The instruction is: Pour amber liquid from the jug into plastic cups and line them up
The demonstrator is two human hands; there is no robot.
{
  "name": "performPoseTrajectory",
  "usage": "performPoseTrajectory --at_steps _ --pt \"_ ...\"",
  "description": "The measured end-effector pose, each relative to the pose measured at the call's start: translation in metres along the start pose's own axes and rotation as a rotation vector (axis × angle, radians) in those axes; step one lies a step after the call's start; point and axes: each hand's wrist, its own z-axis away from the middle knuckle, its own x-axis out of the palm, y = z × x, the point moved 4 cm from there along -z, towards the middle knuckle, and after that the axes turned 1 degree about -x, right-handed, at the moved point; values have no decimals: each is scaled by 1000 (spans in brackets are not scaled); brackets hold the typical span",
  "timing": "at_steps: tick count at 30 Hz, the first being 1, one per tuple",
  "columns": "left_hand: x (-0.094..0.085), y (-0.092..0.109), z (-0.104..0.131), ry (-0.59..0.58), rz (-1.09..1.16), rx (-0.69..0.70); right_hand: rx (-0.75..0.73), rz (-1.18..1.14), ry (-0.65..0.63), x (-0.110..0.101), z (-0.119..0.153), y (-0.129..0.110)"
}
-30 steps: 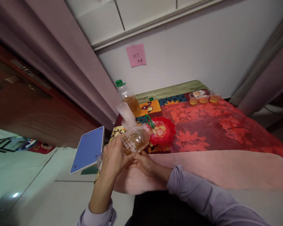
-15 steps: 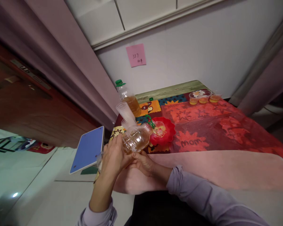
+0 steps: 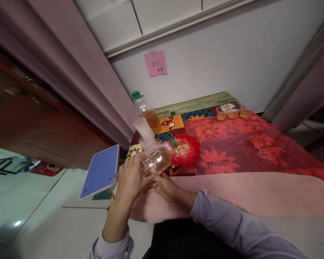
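A clear plastic bottle (image 3: 157, 160) with amber liquid lies tilted in both hands, its mouth toward a red scalloped bowl (image 3: 196, 151). My left hand (image 3: 129, 176) wraps round its base, fingers closed. My right hand (image 3: 163, 185) grips the bottle from below, near the base. Inside the red bowl is a clear cup (image 3: 182, 146), its contents hard to make out. A green strap (image 3: 172, 138) shows at the bottle's mouth. Just behind the held bottle is a stack of clear cups (image 3: 143, 128).
Behind the stack stands a large bottle (image 3: 151, 117) with a green cap. A small green cap (image 3: 173, 113) lies near the table's back edge. Several cups of amber liquid (image 3: 233, 114) stand at the back right. A blue board (image 3: 101, 171) is left of the patterned table (image 3: 232, 194).
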Motion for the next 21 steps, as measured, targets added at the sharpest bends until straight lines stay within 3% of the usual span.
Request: performPoseTrajectory --at_steps 21 --pt "1 2 -3 13 13 -17 9 -22 12 -4 -1 1"
